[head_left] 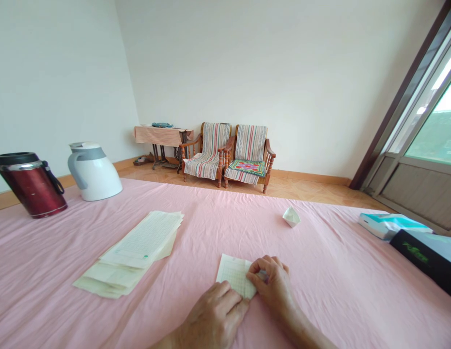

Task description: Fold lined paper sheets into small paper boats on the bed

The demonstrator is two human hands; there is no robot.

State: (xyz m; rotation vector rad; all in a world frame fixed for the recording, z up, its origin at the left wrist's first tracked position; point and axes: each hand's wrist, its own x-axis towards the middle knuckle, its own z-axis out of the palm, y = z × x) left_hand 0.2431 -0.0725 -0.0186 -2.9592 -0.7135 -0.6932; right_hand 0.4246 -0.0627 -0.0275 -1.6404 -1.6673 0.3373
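A small folded sheet of squared paper (231,272) lies on the pink cloth in front of me. My left hand (218,310), fingers curled, presses on its near edge with the thumb side. At the paper's right side, my right hand (272,281) pinches it between thumb and forefinger; the fingers partly cover that part. To the left is a stack of loose squared sheets (132,245), unevenly layered. Beyond my right hand sits a small folded paper shape (291,216) with a pointed top, apart from both hands.
A red vacuum flask (34,186) and a white thermal jug (98,177) stand at the far left. On the right are a tissue pack (390,224) and a black box (421,259). Past the table edge are two wooden armchairs (210,150) and a cloth-covered side table (160,135).
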